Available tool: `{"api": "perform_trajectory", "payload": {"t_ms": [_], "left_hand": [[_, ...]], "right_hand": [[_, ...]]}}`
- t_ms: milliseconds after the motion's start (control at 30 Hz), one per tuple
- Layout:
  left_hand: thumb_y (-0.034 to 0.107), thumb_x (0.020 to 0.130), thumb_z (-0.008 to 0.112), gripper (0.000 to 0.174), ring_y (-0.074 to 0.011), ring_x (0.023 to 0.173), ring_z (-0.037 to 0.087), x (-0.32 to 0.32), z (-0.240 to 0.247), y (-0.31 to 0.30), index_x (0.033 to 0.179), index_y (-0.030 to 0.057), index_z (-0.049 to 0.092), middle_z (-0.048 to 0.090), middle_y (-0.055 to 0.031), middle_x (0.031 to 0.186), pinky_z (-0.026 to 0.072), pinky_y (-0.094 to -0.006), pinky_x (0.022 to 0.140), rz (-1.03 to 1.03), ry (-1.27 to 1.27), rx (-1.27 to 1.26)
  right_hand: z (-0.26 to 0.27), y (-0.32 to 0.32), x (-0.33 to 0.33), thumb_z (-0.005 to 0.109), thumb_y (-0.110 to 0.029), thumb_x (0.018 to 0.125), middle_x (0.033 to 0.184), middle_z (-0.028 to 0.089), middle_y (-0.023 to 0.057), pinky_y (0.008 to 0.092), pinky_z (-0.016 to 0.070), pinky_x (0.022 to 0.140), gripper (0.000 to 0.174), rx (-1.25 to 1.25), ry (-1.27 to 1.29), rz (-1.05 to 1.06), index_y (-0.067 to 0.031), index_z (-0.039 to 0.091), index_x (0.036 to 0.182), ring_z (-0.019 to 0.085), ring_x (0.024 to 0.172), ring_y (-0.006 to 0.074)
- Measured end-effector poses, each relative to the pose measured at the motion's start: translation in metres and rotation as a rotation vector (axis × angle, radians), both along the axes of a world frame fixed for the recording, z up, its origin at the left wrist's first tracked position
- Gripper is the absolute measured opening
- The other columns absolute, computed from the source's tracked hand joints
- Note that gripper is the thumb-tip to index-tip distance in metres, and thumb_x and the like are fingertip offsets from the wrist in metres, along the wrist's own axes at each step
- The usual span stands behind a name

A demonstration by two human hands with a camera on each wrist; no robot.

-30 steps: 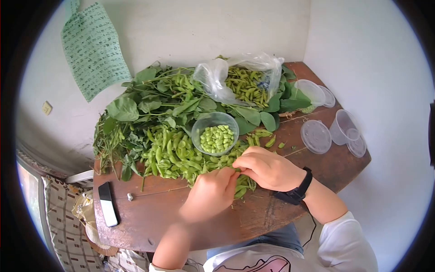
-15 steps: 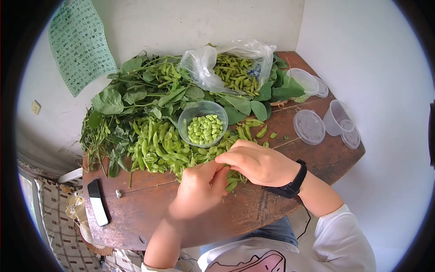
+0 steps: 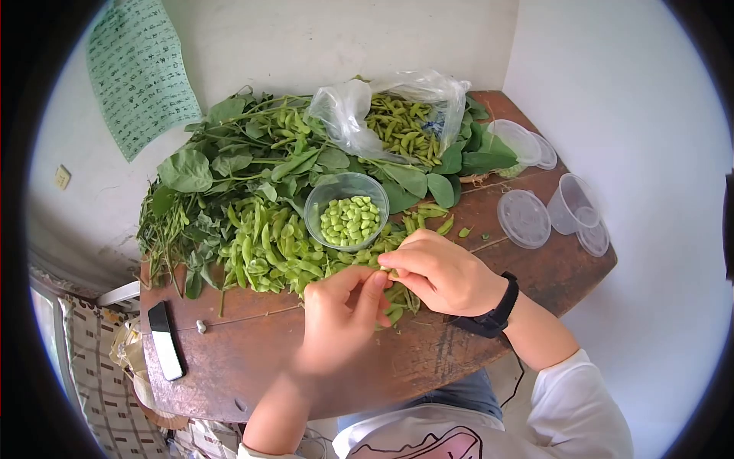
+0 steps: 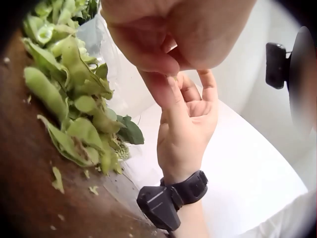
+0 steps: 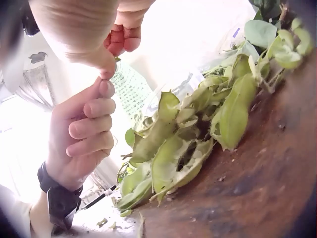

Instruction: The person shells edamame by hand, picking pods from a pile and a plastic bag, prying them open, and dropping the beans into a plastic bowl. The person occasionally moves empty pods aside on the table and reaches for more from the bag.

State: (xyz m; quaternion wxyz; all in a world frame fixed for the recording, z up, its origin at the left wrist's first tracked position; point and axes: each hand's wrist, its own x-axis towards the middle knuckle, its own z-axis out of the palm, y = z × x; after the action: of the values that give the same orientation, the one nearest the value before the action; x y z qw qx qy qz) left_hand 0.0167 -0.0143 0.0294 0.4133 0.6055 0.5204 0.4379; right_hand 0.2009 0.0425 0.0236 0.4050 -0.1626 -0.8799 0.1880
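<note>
Your left hand (image 3: 336, 314) and right hand (image 3: 443, 271) meet fingertip to fingertip, both pinching one pod (image 3: 391, 273). It is held just above the heap (image 3: 267, 249) on the table (image 3: 252, 344), near the bowl (image 3: 329, 190).

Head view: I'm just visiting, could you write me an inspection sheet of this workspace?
Surface: worn wooden table, bare along the front edge.
Job's things: pod pile; leafy stalks behind it; clear bowl of shelled beans; plastic bag of pods at the back.
Clutter: phone at the left edge; empty tubs and lids on the right.
Hands: left hand and right hand meet over the pile, fingers pinching one pod, mostly hidden.
Cables: nothing seen.
Surroundings: white walls, hanging printed sheet, wall socket.
</note>
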Motion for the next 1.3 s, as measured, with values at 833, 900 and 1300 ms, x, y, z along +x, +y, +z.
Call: {"api": "perform_trajectory", "payload": {"t_ms": [833,900,1300], "left_hand": [[0.012,0.098,0.054,0.016,-0.0095,0.051,0.059,0.004,-0.004,-0.003,0.104,-0.0023,0.059,0.065,-0.0070,0.076,0.0440,-0.0219,0.044,-0.032,-0.170,-0.103],[0.011,0.098,0.054,0.016,-0.0098,0.052,0.060,0.005,-0.006,-0.002,0.105,-0.0021,0.059,0.065,-0.0073,0.078,0.0448,-0.0224,0.045,-0.020,-0.135,-0.087],[0.015,0.102,0.047,0.016,-0.0098,0.054,0.059,-0.001,-0.008,-0.002,0.098,0.0004,0.052,0.065,-0.0072,0.082,0.0450,-0.0210,0.046,-0.076,-0.309,-0.142]], "right_hand": [[-0.012,0.000,-0.005,0.069,0.002,0.085,0.100,0.057,0.0053,0.0250,0.0486,0.079,0.024,-0.863,0.516,0.166,0.0023,0.065,0.108,0.059,0.090,0.0111],[-0.008,0.002,-0.001,0.065,0.001,0.089,0.104,0.060,0.0069,0.0251,0.0497,0.082,0.019,-0.932,0.439,0.193,0.0036,0.066,0.108,0.061,0.095,0.0131],[-0.004,-0.004,-0.005,0.062,-0.001,0.092,0.096,0.065,0.0047,0.0243,0.0486,0.076,0.021,-1.177,0.415,0.260,0.0026,0.064,0.112,0.061,0.084,0.0108]]}}
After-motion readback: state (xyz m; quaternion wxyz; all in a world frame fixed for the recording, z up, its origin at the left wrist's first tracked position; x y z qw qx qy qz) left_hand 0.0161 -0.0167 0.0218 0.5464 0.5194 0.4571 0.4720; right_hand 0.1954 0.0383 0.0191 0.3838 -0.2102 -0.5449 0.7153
